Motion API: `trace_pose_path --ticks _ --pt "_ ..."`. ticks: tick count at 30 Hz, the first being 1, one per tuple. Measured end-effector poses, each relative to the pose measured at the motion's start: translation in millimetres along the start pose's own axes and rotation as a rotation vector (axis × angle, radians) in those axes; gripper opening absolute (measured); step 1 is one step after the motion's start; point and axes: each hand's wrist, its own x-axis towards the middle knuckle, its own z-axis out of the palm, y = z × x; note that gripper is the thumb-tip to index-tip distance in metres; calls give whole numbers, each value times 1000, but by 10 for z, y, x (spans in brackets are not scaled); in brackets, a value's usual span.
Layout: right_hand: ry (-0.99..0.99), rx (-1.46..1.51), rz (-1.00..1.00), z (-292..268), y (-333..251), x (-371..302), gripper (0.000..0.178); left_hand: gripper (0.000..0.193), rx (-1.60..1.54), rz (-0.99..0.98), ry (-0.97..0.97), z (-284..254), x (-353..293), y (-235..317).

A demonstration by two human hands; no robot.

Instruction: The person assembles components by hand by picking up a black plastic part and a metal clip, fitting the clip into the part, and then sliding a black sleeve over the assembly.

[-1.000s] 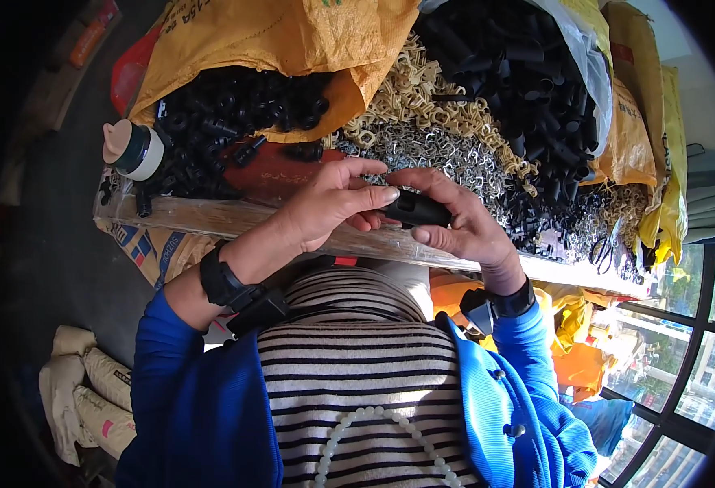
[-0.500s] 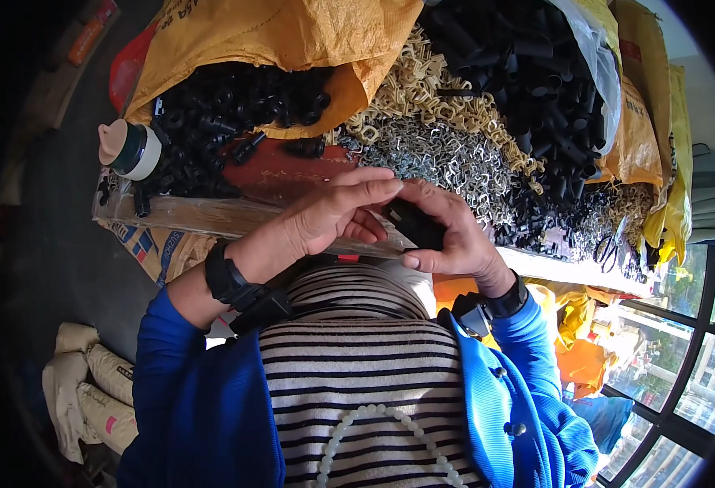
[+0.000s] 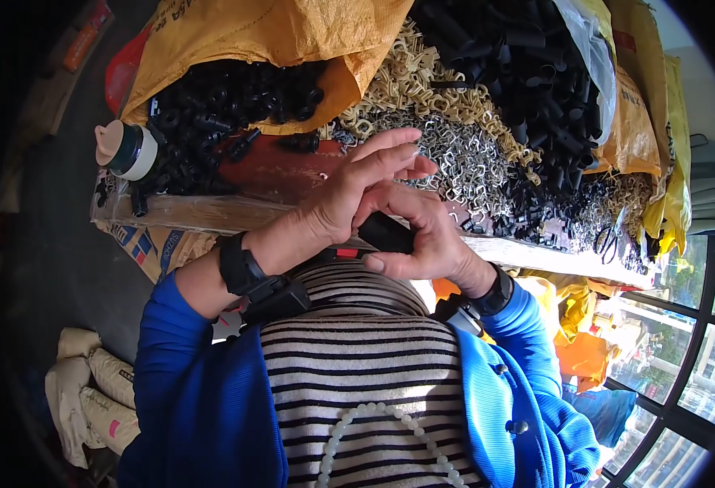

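My right hand (image 3: pixel 430 228) is closed around a short black cylindrical piece (image 3: pixel 386 233), held above the near edge of the worktable. My left hand (image 3: pixel 365 175) crosses in front of it with fingers stretched out over the lower edge of a heap of small silvery metal clips (image 3: pixel 463 154). I see nothing in the left fingers, though their undersides are partly hidden. Beyond the clips lie beige square rings (image 3: pixel 422 77) and a large pile of black tubes (image 3: pixel 536 77). Black plastic fittings (image 3: pixel 211 106) spill from an orange woven sack (image 3: pixel 284 32) at the left.
A cup with a pink lid (image 3: pixel 129 150) stands at the table's left corner. Small scissors (image 3: pixel 608 240) lie at the right among loose parts. The table's wooden edge (image 3: pixel 194 213) runs close to my wrists. Filled sacks (image 3: pixel 101 398) sit on the floor at left.
My left hand has left the black piece's end and moved up and right toward the metal clips. The right hand, still holding the piece, has shifted slightly left and nearer to me.
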Motion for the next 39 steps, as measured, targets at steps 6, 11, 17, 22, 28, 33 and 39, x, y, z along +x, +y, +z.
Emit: trace_pose_path --ticks 6,11,17,22,28,33,39 --pt "1 5 -35 5 -72 21 31 60 -22 124 -67 40 -57 12" --pt "-4 55 116 -194 -35 -125 35 54 193 130 -63 -7 -11 30" --pt "460 -275 481 -840 49 -1520 25 35 1405 428 351 -767 -52 271" --pt "785 -499 1111 -781 -100 -3181 30 32 1930 303 91 -1000 -8 266" --pt "798 -1053 1236 -486 164 -3686 32 28 1976 323 49 -1073 53 212" --pt "926 -940 965 -714 114 -3021 21 26 1462 148 286 -1324 30 247" --pt "850 -759 756 -820 194 -2210 12 33 295 76 292 -1069 -150 426"
